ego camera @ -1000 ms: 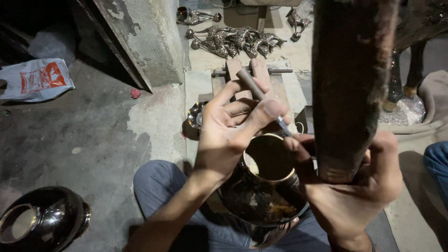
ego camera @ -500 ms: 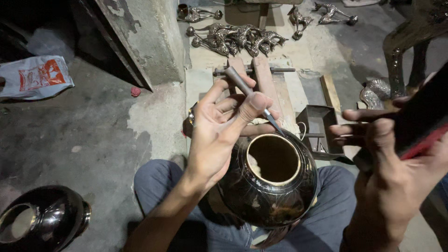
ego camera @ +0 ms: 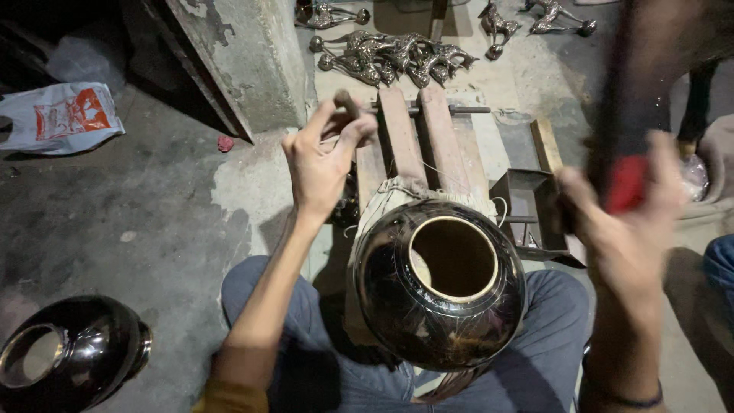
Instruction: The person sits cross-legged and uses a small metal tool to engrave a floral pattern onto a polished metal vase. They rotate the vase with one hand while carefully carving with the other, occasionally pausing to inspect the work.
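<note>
Floor: rough grey concrete (ego camera: pixel 138 229), stained; concrete pillar base (ego camera: pixel 237 61) rising at upper left.
Vase in lap: dark glossy metal vase (ego camera: pixel 440 287) with brass-coloured rim, mouth open toward the camera; resting between knees in blue jeans (ego camera: pixel 306 344), touched by neither hand.
Left hand: raised left hand (ego camera: pixel 321 164) above and left of the vase, well clear of it; grip pinched shut between thumb and fingertips on a slim metal engraving tool (ego camera: pixel 345 102), only its dark upper end showing.
Right hand: right hand (ego camera: pixel 623 218) lifted at the right edge, blurred; grip wrapped tight around a hammer handle (ego camera: pixel 631 115), dark with a red band just above the fingers; head of it out of view.
Wrist: thin dark band (ego camera: pixel 631 399) around the right wrist.
Behind the vase: two wooden planks (ego camera: pixel 417 138) lying side by side, a metal rod (ego camera: pixel 459 109) crossing their far end; cloth padding (ego camera: pixel 397 190) just beyond the vase rim.
Right of the planks: small open dark metal box (ego camera: pixel 527 210), near the right hand.
Far floor: heap of silvery metal animal figurines (ego camera: pixel 390 57), two more (ego camera: pixel 535 19) apart to the right.
Lower left: second dark glossy vase (ego camera: pixel 73 356) lying on the floor, well apart from the hands.
Upper left: crumpled white plastic bag (ego camera: pixel 61 118) with red print.
</note>
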`<state>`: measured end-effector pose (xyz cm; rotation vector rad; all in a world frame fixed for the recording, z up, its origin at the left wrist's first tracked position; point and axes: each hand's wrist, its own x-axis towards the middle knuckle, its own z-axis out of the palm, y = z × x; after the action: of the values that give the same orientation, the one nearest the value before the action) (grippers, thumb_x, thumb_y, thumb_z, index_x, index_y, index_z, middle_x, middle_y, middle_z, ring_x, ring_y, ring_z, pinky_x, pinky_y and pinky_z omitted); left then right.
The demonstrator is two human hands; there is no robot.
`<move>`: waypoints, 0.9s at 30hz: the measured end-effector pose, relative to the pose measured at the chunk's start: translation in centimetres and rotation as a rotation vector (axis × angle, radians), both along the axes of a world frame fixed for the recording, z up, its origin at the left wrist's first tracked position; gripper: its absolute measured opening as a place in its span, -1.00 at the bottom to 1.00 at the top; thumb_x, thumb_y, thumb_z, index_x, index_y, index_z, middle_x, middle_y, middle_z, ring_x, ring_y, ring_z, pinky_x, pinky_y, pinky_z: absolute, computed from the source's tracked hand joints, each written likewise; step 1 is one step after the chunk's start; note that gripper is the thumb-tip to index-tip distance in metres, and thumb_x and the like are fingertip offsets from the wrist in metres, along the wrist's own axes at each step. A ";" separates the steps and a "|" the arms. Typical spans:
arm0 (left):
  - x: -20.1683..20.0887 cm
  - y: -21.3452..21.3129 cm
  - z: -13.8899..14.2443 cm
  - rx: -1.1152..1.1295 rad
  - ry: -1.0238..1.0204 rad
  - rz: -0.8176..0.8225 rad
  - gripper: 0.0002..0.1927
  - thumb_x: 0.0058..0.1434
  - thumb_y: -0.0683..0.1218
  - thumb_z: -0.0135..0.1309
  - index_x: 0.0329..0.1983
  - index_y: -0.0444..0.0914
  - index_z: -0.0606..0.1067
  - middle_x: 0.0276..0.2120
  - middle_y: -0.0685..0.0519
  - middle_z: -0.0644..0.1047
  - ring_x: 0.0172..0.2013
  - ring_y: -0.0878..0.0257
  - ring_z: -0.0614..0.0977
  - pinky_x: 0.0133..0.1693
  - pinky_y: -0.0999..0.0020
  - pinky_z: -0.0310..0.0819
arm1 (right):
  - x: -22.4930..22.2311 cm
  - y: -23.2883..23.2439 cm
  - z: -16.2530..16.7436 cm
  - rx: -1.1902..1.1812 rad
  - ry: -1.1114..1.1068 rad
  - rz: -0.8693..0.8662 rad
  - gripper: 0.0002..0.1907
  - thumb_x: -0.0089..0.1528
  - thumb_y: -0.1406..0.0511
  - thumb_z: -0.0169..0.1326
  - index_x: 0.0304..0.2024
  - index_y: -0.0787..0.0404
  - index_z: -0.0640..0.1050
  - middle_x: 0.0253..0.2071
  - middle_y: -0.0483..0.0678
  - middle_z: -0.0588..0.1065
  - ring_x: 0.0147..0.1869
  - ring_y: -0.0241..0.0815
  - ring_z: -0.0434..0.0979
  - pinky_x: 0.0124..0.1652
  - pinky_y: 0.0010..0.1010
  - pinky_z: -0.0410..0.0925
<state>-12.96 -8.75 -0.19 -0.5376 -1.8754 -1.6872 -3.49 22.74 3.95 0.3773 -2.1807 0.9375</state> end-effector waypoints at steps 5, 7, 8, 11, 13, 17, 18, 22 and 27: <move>-2.7 -0.7 -4.6 -0.342 -0.126 0.202 -0.74 0.36 -0.17 0.12 0.09 -0.28 0.58 -0.21 -0.01 0.71 -0.47 0.23 0.70 -0.48 0.37 0.52 | -5.7 -1.4 -0.9 -0.031 -0.417 0.022 -0.34 0.22 0.21 0.33 0.25 0.29 0.34 -0.26 0.04 0.57 -0.36 -0.16 0.59 -0.37 -0.31 0.44; -3.2 -0.9 -5.6 -0.295 0.131 0.196 -0.70 0.33 -0.21 0.17 0.13 -0.33 0.55 -0.19 -0.04 0.69 -0.21 0.23 0.77 -0.27 0.43 0.69 | -7.2 -2.6 -1.0 0.074 -0.326 0.167 -0.25 0.19 0.21 0.34 0.31 0.28 0.29 -0.20 0.11 0.57 -0.29 -0.17 0.62 -0.31 -0.33 0.48; -3.6 -0.8 -5.9 -0.309 0.061 0.211 -0.69 0.29 -0.22 0.19 0.11 -0.33 0.56 -0.21 -0.05 0.70 -0.30 0.22 0.75 -0.33 0.41 0.65 | -7.7 -3.0 -0.8 0.160 -0.417 0.139 -0.23 0.20 0.22 0.34 0.37 0.19 0.27 -0.33 0.15 0.57 -0.36 -0.12 0.61 -0.33 -0.29 0.45; -4.3 -0.4 -6.4 -0.341 -0.049 0.234 -0.68 0.23 -0.24 0.23 0.07 -0.32 0.59 -0.24 -0.08 0.71 -0.42 0.21 0.73 -0.41 0.37 0.57 | -8.9 -4.4 -0.8 0.358 -0.493 0.187 -0.16 0.21 0.27 0.31 0.49 -0.07 0.25 -0.48 0.16 0.58 -0.46 -0.09 0.58 -0.35 -0.24 0.41; -4.7 0.1 -6.4 -0.343 0.033 0.223 -0.74 0.28 -0.25 0.22 0.04 -0.29 0.60 -0.19 -0.09 0.69 -0.31 0.23 0.76 -0.35 0.42 0.58 | -9.9 -5.2 -0.7 0.409 -0.267 0.384 -0.15 0.19 0.33 0.28 0.48 -0.18 0.25 -0.28 0.05 0.63 -0.38 -0.23 0.61 -0.32 -0.33 0.44; -4.9 0.5 -6.5 -0.335 0.007 0.278 -0.72 0.24 -0.29 0.16 0.02 -0.33 0.61 -0.27 -0.11 0.69 -0.36 0.21 0.75 -0.36 0.37 0.61 | -13.6 -6.3 -0.1 0.816 -0.223 0.175 -0.22 0.31 0.26 0.19 0.50 -0.31 0.17 -0.30 0.06 0.55 -0.55 -0.11 0.45 -0.51 -0.23 0.35; -4.9 0.6 -6.4 -0.332 -0.002 0.287 -0.72 0.22 -0.29 0.16 0.01 -0.33 0.61 -0.28 -0.11 0.69 -0.37 0.21 0.75 -0.38 0.37 0.60 | -14.4 -6.5 -0.1 0.779 -0.179 0.169 -0.29 0.39 0.25 0.14 0.50 -0.36 0.17 -0.28 0.02 0.55 -0.53 -0.14 0.45 -0.50 -0.26 0.35; -4.5 0.8 -6.5 -0.415 -0.189 0.367 -0.81 0.24 -0.22 0.23 -0.08 -0.30 0.68 -0.44 -0.17 0.66 -0.55 0.11 0.66 -0.46 0.26 0.47 | -14.7 -8.2 -1.2 0.254 0.018 0.468 -0.39 0.59 0.18 0.03 0.53 -0.39 0.04 0.06 0.10 0.47 -0.32 -0.08 0.48 -0.26 -0.29 0.46; -4.4 1.1 -6.6 -0.297 -0.104 0.273 -0.81 0.25 -0.22 0.18 -0.06 -0.30 0.62 -0.33 -0.02 0.71 -0.47 0.22 0.73 -0.39 0.36 0.58 | -14.9 -8.7 0.8 0.997 -0.404 0.097 -0.28 0.46 0.23 -0.05 0.57 -0.45 0.02 -0.16 0.09 0.53 -0.49 -0.09 0.46 -0.44 -0.22 0.46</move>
<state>-17.35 -7.70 -6.75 -0.2926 -2.1797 -1.2925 -18.39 14.08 4.72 0.8048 -2.9082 -0.1357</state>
